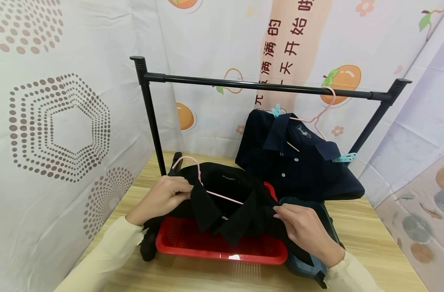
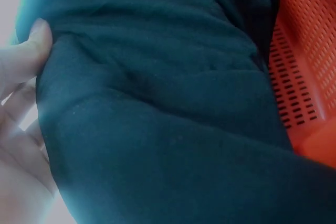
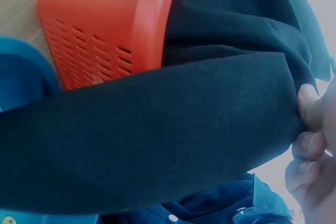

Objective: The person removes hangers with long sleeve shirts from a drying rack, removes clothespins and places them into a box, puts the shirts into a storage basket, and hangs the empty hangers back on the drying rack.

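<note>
A black collared shirt [image 1: 238,221] is held up over a red basket [image 1: 222,255], with a pink hanger [image 1: 225,197] inside its neck and the hook sticking up at the left. My left hand [image 1: 165,196] pinches the shirt at the shoulder beside the hook. At the opposite shoulder, my right hand [image 1: 304,225] pinches the cloth between thumb and fingers. In the left wrist view, the thumb presses the dark fabric [image 2: 157,98], which hides some of the fingers. The right wrist view shows a sleeve [image 3: 157,135] hanging down from the pinched shoulder.
A black rack's bar [image 1: 225,83] spans behind the basket. From its right side hangs a navy shirt [image 1: 298,174] on another pink hanger [image 1: 328,105], with light-blue clips [image 1: 343,157] at its shoulders. A dark blue basin [image 1: 306,267] stands right of the basket on the wooden table [image 1: 375,235].
</note>
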Demonstrator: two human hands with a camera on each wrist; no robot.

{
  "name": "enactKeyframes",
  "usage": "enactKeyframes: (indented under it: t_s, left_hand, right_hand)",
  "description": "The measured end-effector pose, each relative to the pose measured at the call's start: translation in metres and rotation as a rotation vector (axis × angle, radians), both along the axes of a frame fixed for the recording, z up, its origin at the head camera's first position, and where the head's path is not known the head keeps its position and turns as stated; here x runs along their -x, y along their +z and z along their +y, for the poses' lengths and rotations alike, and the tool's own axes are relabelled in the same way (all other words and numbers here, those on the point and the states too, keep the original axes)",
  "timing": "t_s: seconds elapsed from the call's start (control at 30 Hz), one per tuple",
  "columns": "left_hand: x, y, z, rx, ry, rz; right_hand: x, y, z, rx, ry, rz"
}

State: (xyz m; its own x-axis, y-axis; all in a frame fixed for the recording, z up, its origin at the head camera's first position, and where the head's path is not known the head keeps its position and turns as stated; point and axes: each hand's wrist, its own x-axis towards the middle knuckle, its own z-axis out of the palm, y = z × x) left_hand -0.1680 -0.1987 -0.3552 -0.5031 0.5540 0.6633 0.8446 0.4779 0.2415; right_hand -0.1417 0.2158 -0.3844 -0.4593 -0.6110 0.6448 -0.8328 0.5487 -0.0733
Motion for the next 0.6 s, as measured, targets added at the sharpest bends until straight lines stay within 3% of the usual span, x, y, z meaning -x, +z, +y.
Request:
enactKeyframes:
  t_s: [0.2,0.4,0.6]
  left_hand:
    - [-0.001,0.002,0.001,-0.046,0.023,-0.015]
    - [-0.006,-0.002,-0.006,-0.12,0.021,0.003]
    - [-0.01,0.002,-0.022,-0.183,0.037,-0.056]
  right_hand:
    - [-0.001,0.003,-0.006,0.019,-0.002,0.033]
    - [0.003,-0.003,0.0,0.087,-0.013,-0.031]
    - [0.012,-0.009,0.028,0.161,-0.181,-0.136]
